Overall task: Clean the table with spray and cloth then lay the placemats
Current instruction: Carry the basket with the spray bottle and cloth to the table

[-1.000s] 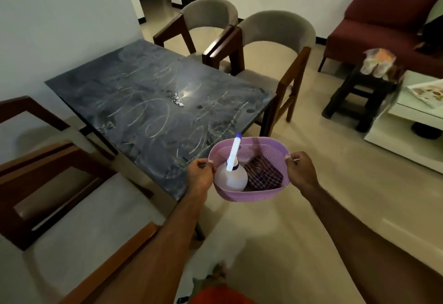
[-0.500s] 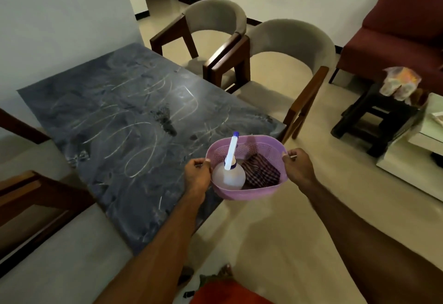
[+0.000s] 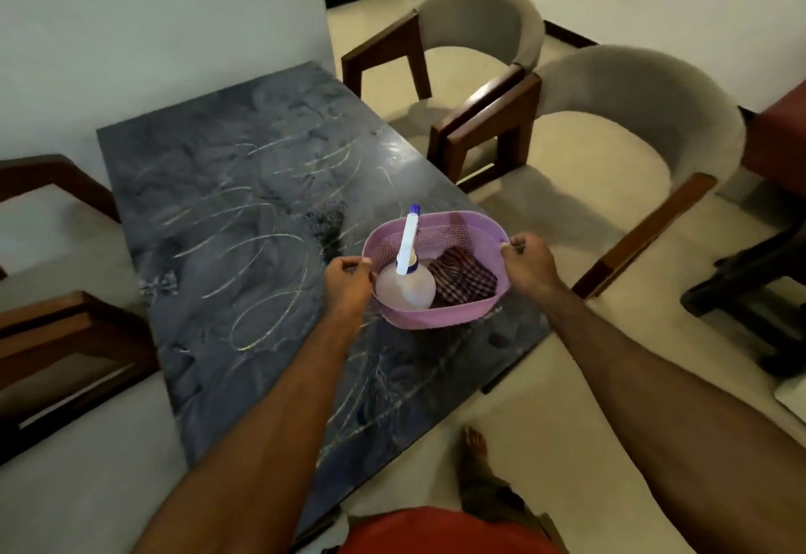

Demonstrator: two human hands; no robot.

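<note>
Here, the dark stone table (image 3: 244,213) is taking up most of the view, its long axis running away from the person toward the wall, and pale chalky scribbles are showing all over its top. Two padded chairs (image 3: 610,134) are standing along its right side, and more wooden chair frames are showing at the left. Over the near right part of the table, the person is holding a purple basket (image 3: 440,318) out in front, and whether it is hanging just above the stone or already touching it cannot be told. The left hand (image 3: 346,285) is gripping the left end of the rim with its fingers curled round it, and the right hand (image 3: 530,263) is gripping the right end the same way. Inside, the spray bottle (image 3: 405,287) is standing in the left half, its round body nearest the left hand and its nozzle pointing up and away, while the checked cloth (image 3: 462,276) is lying crumpled in the right half, nearer the right hand. No placemats are showing anywhere. The job is judged to be barely begun: the basket needs setting down on the table first, since both hands are occupied; after that the left hand is lying closest to the bottle and the right to the cloth.
</note>
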